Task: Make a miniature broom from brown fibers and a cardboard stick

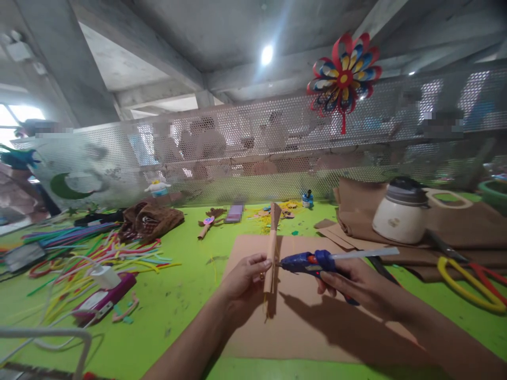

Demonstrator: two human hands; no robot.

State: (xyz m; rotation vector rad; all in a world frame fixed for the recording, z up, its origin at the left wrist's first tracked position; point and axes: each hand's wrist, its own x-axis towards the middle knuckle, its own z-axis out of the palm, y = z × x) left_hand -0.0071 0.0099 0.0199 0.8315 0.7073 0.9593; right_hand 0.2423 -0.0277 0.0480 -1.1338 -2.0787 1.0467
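Pinching rolled paper tube (271, 248) in left hand (246, 278), gripping blue glue gun (303, 263) in right hand (358, 285), over brown sheet (317, 338).
Probably super light and kinda crushable, so hold gently mid-tube, clear of the nozzle (279, 264).

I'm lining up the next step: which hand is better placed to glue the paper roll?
Right, most likely: the right hand holds the glue gun, its nozzle pointing at the paper roll, while the left hand is occupied gripping the roll.
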